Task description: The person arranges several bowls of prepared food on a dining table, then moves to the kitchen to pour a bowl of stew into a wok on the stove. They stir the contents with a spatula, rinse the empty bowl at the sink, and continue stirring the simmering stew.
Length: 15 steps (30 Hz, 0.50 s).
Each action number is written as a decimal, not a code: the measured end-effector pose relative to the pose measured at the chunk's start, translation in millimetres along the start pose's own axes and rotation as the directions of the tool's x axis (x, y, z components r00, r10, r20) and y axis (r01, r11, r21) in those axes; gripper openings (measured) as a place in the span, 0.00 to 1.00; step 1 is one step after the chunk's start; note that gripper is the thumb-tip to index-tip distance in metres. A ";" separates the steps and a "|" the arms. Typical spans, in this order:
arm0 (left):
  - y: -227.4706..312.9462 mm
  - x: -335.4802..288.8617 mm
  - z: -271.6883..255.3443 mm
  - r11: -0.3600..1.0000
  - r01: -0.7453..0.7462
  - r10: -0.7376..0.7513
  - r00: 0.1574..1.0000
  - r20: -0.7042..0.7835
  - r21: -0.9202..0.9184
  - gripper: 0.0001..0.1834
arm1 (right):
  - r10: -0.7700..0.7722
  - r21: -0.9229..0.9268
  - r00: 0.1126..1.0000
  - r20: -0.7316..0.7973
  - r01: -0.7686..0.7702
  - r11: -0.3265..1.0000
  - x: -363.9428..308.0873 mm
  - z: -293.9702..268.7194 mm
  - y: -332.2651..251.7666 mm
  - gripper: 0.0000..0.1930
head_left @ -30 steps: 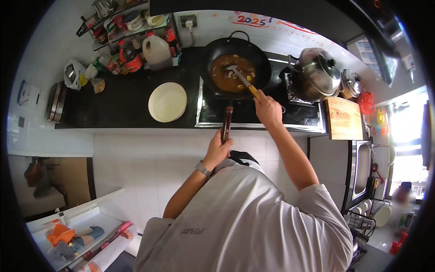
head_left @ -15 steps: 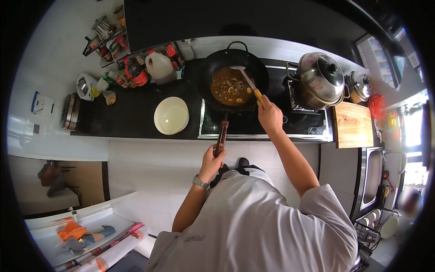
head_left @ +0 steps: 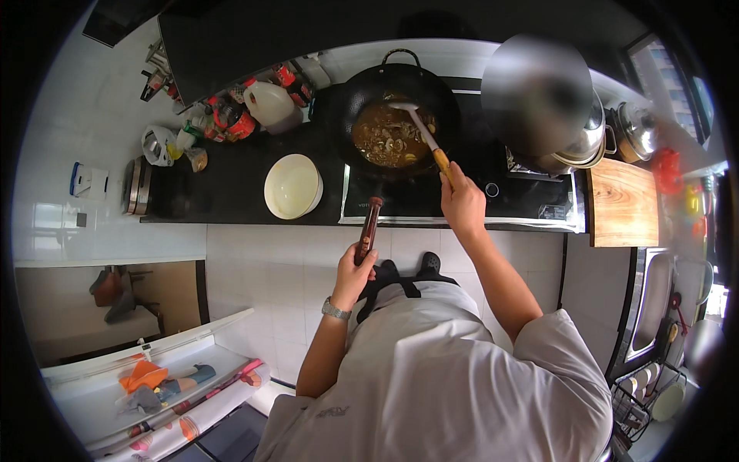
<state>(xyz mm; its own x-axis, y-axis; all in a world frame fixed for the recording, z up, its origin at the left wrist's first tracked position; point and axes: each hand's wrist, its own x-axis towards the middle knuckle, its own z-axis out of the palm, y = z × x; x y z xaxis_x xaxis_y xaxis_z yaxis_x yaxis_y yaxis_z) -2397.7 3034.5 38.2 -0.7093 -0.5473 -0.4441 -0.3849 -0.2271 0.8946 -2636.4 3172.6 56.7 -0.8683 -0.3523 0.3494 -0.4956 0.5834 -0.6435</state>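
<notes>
A black wok (head_left: pixel 440 91) sits on the stove, holding brown broth with shellfish and yellowish slices (head_left: pixel 390 146). Its dark reddish-brown wooden handle (head_left: pixel 369 223) points toward me, and my left hand (head_left: pixel 353 272) is wrapped around the near end. In my right hand (head_left: pixel 464 208) is a spatula (head_left: pixel 425 131), gripped by its yellowish wooden handle. The spatula's flat metal head rests at the far side of the broth, partly in it. To the left of the wok stands a cream bowl (head_left: pixel 295 186) with nothing in it.
Right of the wok, a large steel pot (head_left: pixel 596 138) stands partly behind a blur, with a smaller lidded pot (head_left: pixel 636 132) beyond. A wooden cutting board (head_left: pixel 622 204) lies near the sink (head_left: pixel 653 300). Bottles and a white jug (head_left: pixel 269 104) crowd the back left.
The whole view has shifted slightly. The spatula's head has turned and moved a little within the wok, and the broth looks stirred. Both hands keep their grips.
</notes>
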 end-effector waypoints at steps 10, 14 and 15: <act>-4.6 3.4 -5.1 0.997 -0.002 -0.002 0.999 0.042 0.083 0.16 | 0.183 0.213 0.973 0.140 -0.210 0.954 -18.3 -9.1 0.3 0.16; 4.6 2.4 -11.3 0.996 0.084 -0.088 0.988 0.125 0.041 0.15 | 0.250 0.297 0.966 0.069 -0.260 0.919 -25.4 -21.4 -7.0 0.16; 7.4 2.3 -10.5 0.995 0.093 -0.096 0.984 0.150 0.029 0.15 | 0.248 0.270 0.968 0.043 -0.250 0.930 -27.5 -24.3 -6.3 0.16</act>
<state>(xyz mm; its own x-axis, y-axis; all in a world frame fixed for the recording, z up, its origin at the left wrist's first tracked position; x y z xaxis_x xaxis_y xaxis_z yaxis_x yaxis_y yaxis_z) -2396.0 3023.1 44.3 -0.7498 -0.3958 -0.5303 -0.4657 -0.2537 0.8478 -2609.9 3196.4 67.7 -0.9621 -0.2280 0.1495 -0.2376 0.4325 -0.8698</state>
